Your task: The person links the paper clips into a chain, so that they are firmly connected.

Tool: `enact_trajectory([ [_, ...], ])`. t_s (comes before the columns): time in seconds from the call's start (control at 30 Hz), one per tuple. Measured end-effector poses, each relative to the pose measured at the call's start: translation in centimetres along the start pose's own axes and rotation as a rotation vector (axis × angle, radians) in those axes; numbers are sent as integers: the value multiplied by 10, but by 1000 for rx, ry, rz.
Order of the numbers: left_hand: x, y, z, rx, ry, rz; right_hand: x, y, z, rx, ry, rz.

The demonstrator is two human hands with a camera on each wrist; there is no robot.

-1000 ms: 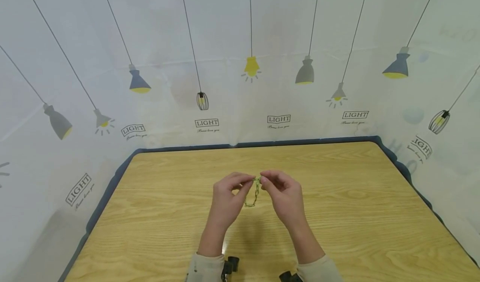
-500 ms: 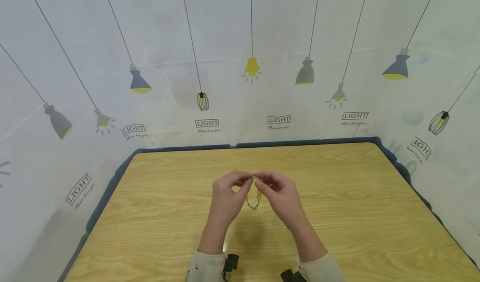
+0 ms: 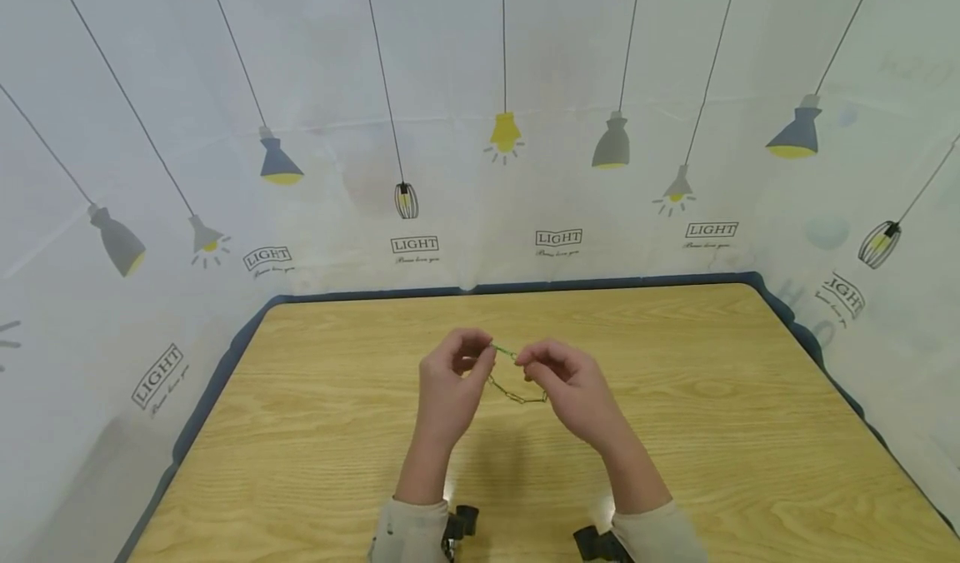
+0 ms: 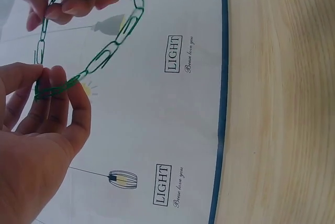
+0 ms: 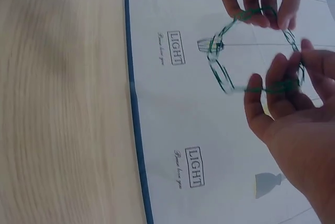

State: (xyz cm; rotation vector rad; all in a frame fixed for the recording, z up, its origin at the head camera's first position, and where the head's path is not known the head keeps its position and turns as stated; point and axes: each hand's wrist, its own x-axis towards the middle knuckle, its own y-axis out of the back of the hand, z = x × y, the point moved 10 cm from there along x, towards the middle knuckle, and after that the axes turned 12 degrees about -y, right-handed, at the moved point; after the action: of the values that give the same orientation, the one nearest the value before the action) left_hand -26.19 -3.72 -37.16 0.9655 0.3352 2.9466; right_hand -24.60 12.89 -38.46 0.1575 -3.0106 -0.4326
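A chain of linked green paper clips (image 3: 517, 398) hangs in a loop between the two hands, above the table. My left hand (image 3: 452, 384) pinches one part of it between thumb and fingertips. On the other side my right hand (image 3: 573, 388) pinches the chain with thumb and index finger. A short straight stretch spans the two pinches, and the rest sags below. The left wrist view shows the paper-clip chain (image 4: 107, 54) running across the left fingers. In the right wrist view the loop (image 5: 220, 75) is slightly blurred and passes over the right fingers; the clips under the fingertips are partly hidden.
The wooden table (image 3: 337, 430) lies beneath both hands. A blue edging (image 3: 375, 295) borders its far side, against a white wall covering (image 3: 450, 63) printed with lamps. Dark wrist devices (image 3: 461, 523) sit by the light sleeves (image 3: 408, 534).
The hands came together half a second ago and have since drawn apart, the left up and left, the right to the right. The hanging loop has spread wider.
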Motion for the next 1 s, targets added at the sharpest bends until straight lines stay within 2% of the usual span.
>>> enact_trajectory([
  [0.1, 0, 1, -1, -40, 23, 6, -2, 0, -4, -123, 69, -25],
  [0.17, -1, 0, -2, -60, 36, 2, -2, 1, -4, -221, 93, -15],
  [0.33, -1, -4, -4, -73, 51, -53, -2, 7, 2, -368, 88, 61],
  [0.43, -4, -12, -10, -23, 89, -141, -1, 10, 6, -401, 65, 85],
  [0.5, -7, -19, -16, 43, 125, -222, 0, 10, 10, -423, 28, 70],
  [0.67, -18, -38, -34, 243, 169, -467, 3, 1, 30, -486, -140, -55],
  [0.77, -27, -49, -48, 315, 198, -586, 1, -5, 47, -503, -232, -132],
  [0.87, -36, -56, -62, 331, 253, -663, 1, -10, 62, -498, -292, -185],
  [1.0, -49, -61, -77, 313, 319, -714, 0, -15, 78, -507, -342, -211],
])
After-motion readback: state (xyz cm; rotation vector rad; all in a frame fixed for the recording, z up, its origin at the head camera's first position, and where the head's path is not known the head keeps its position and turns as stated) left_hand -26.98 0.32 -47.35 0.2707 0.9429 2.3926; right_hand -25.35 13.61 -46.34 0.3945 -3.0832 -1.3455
